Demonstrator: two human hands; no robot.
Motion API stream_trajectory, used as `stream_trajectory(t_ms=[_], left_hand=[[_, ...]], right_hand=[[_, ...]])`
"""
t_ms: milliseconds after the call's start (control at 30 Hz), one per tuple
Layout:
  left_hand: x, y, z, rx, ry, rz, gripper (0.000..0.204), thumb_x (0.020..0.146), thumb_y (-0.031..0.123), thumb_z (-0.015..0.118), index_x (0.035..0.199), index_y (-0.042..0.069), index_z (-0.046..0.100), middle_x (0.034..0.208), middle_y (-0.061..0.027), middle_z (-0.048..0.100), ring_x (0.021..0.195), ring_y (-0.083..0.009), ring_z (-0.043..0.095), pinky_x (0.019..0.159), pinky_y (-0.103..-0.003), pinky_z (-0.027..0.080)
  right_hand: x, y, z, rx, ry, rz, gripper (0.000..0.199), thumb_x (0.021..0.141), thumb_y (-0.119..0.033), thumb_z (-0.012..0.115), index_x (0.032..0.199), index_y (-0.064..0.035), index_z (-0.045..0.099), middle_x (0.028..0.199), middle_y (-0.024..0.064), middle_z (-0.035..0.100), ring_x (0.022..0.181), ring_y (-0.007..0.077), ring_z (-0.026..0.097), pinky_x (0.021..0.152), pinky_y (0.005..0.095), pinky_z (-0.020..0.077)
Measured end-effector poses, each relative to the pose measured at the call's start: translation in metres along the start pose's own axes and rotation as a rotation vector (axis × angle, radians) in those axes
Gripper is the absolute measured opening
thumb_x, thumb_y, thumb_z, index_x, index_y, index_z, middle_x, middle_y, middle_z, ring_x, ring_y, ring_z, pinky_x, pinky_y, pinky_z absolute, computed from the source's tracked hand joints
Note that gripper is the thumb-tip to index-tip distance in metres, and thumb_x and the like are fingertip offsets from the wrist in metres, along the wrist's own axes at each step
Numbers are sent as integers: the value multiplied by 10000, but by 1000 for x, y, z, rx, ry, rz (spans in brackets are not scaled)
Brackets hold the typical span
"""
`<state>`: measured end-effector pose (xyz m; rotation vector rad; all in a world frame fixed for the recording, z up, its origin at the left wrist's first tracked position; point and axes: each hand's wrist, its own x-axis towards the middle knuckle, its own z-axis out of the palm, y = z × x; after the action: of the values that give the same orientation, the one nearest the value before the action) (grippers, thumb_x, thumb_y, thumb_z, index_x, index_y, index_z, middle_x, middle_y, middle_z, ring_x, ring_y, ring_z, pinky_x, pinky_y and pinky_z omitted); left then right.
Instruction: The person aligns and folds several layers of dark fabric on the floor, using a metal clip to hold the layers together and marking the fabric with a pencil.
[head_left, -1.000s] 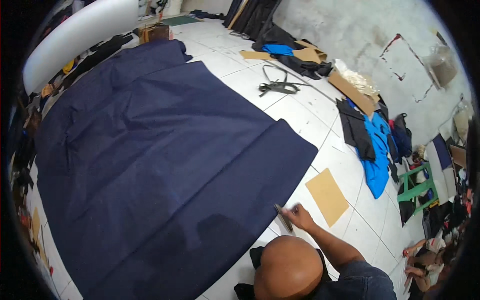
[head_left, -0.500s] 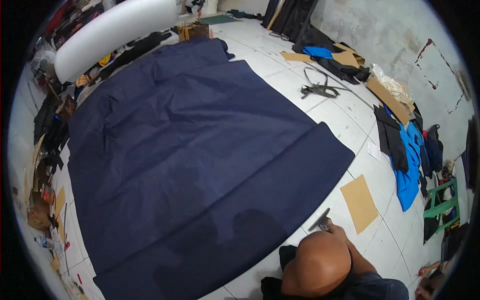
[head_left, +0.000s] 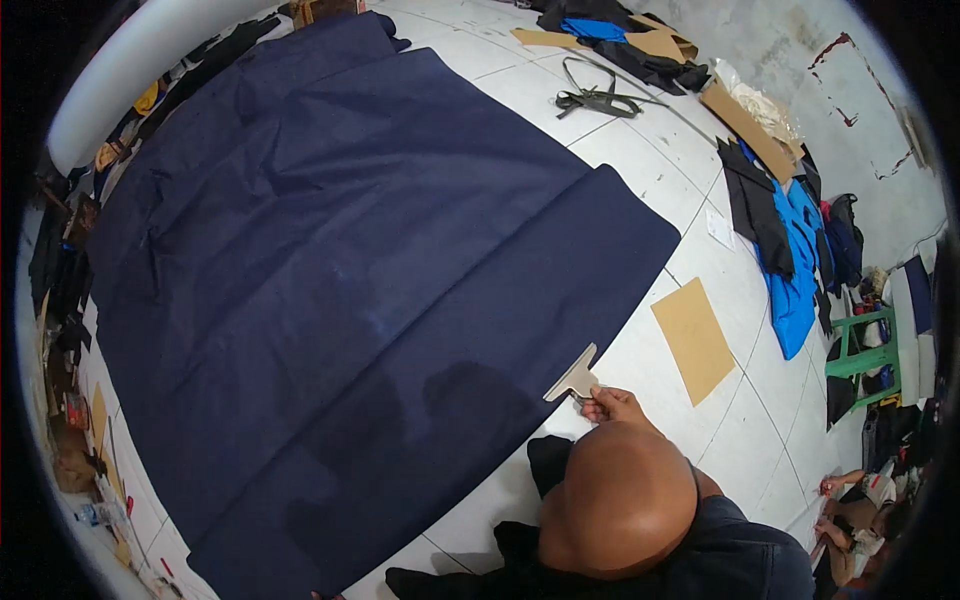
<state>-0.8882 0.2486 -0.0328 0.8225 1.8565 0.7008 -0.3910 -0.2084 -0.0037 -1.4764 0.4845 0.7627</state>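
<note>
One broad navy cloth (head_left: 340, 230) lies spread over the white tiled floor (head_left: 640, 140), a straight ridge, perhaps a fold, running along its near side. At that near edge the right hand (head_left: 615, 405) pinches a wide, pale metal clip (head_left: 573, 374), whose broad end overlaps the cloth; whether it bites the fabric cannot be told. A scrap of skin at the lower edge may be the left hand (head_left: 325, 596), but too little shows to tell its pose.

As far as can be judged, the laying-out is largely done: the near strip is fairly smooth, while the far part stays creased and this is the only clip visible along the edge.

A large bare rounded form (head_left: 630, 490), head or knee, blocks the view of the forearm. Just beyond the hand lies a tan card (head_left: 694, 342); farther out are tangled straps (head_left: 598, 98), bright blue fabric (head_left: 793, 290), a green frame (head_left: 863, 360) and a thick white roll (head_left: 150, 75).
</note>
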Motion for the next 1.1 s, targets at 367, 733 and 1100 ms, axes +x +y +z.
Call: stream_trajectory(t_ms=[367,733,1100], left_hand=[[9,-31,-56,-455,-22,-124,366,871,340,599,1106,61,571,1113,-102,599,970,-229,581,803,-353,468],[-64,29,-101,-608,27,145,299,866,295,614,1069,78,580,1063,-61,628,922,-184,603,760,-315,489],[-19,148,59,845,184,1209,451,865,351,612,1078,-44,571,1102,-245,573,1013,-362,541,890,-439,415]], right_hand=[[59,-47,9,-61,185,-77,321,866,-324,659,949,-30,558,727,58,572,572,146,557,536,259,514],[-22,-152,26,-73,-42,-343,470,877,-364,541,1193,-17,531,1109,89,633,978,228,610,854,360,468],[80,-185,191,-1222,90,-1120,415,866,-413,602,887,1,637,941,168,620,874,295,607,745,392,468]])
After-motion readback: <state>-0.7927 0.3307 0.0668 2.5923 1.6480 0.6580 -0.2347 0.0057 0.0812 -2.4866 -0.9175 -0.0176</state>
